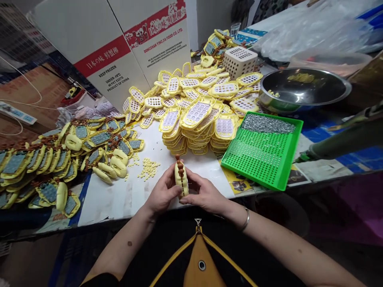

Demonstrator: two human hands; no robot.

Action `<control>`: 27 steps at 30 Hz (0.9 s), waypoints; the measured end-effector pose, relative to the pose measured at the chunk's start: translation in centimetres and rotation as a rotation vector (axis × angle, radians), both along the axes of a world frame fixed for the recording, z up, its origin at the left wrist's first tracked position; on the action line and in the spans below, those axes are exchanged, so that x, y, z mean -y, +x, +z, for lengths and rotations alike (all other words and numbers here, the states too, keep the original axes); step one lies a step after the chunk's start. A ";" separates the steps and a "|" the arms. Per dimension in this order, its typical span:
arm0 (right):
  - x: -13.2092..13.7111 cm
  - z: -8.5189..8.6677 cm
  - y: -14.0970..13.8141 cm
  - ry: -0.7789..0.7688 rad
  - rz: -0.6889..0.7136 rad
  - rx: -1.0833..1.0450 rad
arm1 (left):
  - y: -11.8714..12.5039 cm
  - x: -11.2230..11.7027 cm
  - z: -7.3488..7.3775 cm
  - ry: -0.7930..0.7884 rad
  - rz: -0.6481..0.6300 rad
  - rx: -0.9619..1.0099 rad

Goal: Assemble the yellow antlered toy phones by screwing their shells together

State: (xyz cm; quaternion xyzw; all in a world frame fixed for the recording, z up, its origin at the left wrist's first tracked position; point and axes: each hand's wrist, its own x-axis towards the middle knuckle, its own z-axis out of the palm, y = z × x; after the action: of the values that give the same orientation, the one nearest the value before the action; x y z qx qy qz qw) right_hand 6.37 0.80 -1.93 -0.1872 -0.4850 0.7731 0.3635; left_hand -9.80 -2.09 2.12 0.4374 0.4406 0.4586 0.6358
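Observation:
Just in front of my body I hold a yellow plastic toy casing (184, 184) on edge, with brown knobbly parts along its seam. The fingers and thumb of my left hand (164, 190) are closed on its left side. My right hand (205, 194) grips the other side, its thumb at the lower end. Beyond my hands stand stacks of yellow panels with pale lilac grids (196, 113). Small pale yellow rings or caps (148, 169) lie scattered to the left, near several plain yellow casings (119, 163).
A green perforated tray (257, 153) holding small metal pieces lies right, with a steel bowl (305, 85) behind it. Yellow casings with grey-blue inserts (100, 138) are heaped left. Cardboard cartons (104, 36) stand behind, beside a beige perforated basket (240, 63).

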 end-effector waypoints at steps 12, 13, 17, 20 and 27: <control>0.0 0.8 1.4 0.344 0.014 0.217 | 0.3 -0.4 -0.2 -0.189 0.246 0.213; 0.1 0.7 1.3 0.445 -0.108 0.324 | 0.7 -0.4 -0.2 -0.203 0.301 0.202; 0.6 0.7 0.7 0.755 -0.367 0.550 | 1.9 -0.2 0.5 -0.210 0.365 0.210; 0.6 0.7 0.6 0.844 -0.417 0.476 | 2.0 -0.1 1.1 -0.163 0.344 0.210; 0.4 -0.1 1.0 0.691 -0.361 0.497 | 1.7 0.3 0.7 -0.004 0.417 0.039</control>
State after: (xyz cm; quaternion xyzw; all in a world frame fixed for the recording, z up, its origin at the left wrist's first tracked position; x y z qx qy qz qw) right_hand 7.39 0.40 -2.05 -0.3164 -0.7462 0.4222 0.4060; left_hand -8.07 -2.36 2.83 0.3264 0.5100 0.5877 0.5365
